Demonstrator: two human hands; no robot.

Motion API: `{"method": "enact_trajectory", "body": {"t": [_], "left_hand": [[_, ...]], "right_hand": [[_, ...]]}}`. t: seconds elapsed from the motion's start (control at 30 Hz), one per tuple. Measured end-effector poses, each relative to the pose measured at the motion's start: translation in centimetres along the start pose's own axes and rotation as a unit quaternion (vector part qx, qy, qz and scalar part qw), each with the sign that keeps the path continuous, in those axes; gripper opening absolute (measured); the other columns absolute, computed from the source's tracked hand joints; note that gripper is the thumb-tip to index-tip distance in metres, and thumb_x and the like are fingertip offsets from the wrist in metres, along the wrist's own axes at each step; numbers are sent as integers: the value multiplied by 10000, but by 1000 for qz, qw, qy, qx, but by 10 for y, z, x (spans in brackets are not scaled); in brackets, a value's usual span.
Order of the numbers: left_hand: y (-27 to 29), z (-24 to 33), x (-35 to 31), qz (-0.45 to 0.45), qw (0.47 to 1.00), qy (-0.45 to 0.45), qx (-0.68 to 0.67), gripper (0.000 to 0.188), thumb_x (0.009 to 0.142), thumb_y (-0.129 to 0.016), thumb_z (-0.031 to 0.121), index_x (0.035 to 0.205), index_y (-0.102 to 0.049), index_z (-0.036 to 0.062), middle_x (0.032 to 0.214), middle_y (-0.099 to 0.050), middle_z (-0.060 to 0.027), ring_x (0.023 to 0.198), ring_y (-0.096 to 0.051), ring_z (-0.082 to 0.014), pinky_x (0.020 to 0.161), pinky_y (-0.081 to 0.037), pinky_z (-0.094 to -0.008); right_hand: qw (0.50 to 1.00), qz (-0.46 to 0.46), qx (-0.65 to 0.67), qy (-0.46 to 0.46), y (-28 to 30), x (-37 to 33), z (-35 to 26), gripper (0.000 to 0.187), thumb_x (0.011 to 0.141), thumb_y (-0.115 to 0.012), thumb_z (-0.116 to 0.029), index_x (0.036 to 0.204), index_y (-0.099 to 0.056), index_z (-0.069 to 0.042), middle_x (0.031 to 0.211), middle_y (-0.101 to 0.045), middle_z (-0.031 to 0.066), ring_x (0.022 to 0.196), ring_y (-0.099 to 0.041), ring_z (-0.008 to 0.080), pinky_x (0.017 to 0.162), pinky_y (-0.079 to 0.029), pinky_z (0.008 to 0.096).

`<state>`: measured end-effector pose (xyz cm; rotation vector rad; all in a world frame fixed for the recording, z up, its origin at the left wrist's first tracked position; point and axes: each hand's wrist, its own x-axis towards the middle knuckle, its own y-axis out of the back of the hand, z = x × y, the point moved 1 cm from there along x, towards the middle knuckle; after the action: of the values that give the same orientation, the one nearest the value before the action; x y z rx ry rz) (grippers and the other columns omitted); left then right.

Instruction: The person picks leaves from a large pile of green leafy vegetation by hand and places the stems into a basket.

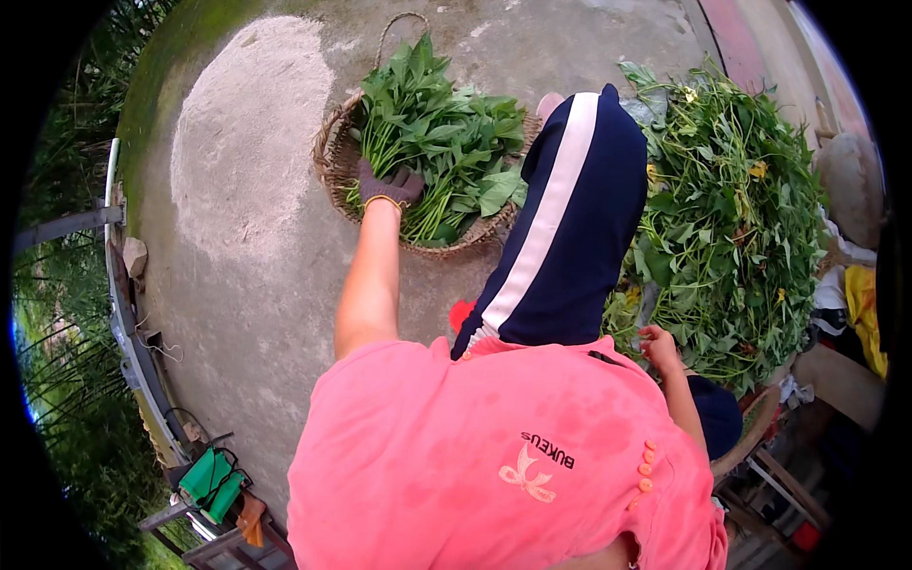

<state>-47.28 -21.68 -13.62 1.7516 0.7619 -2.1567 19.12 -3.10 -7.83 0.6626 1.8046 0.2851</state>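
My left hand (388,187), in a brownish-purple work glove, reaches into a round wicker basket (332,152) at the upper middle. Its fingers are curled on the stems of a bunch of leafy greens (408,104). More cut greens lie beside and under that bunch, their stems pointing toward me. At the right, my bare right hand (659,349) hovers by the near left edge of a large heap of leafy vines (731,228). Its fingers are loosely bent and apart, and nothing shows in them.
Between basket and heap is my leg in dark blue trousers (579,209) with a white stripe. A pale sandy pile (242,133) spreads over the concrete at the left. A green object (214,484) lies at lower left; a yellow bag (863,309) is at far right.
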Motion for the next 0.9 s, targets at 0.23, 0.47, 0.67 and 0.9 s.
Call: {"method": "enact_trajectory", "body": {"t": [0.23,0.47,0.67,0.9], "left_hand": [[-12,-10,-38,-27,520,-431,737,616,783,-734,450,1293,-582,141,1264,-626,-171,1198,-552,-374,974,-443,-502],[30,91,98,-39,324,-336,884,826,798,-650,573,1419,-499,50,1422,-516,-224,1272,-512,-425,1037,-419,-440],[-1,71,96,-51,454,-287,842,707,776,-696,381,1398,-543,82,1352,-605,-165,1207,-600,-323,967,-475,-376],[-28,11,-19,106,280,-443,845,529,707,-715,364,1174,-718,116,1135,-712,-159,1078,-663,-325,975,-485,-387]], "right_hand": [[999,17,28,-3,-16,15,7,316,788,-582,67,1092,-644,10,791,-616,54,598,-548,134,537,-457,288],[991,-14,-133,22,7,12,-35,318,767,-734,-136,1084,-723,-147,1015,-727,142,972,-689,293,848,-532,409],[994,23,-90,-61,40,15,14,279,747,-751,-161,1025,-743,-152,968,-734,113,903,-693,275,810,-537,390],[968,205,130,-60,115,99,10,320,751,-742,-138,1070,-747,-134,1019,-732,100,935,-681,243,869,-514,350]]}}
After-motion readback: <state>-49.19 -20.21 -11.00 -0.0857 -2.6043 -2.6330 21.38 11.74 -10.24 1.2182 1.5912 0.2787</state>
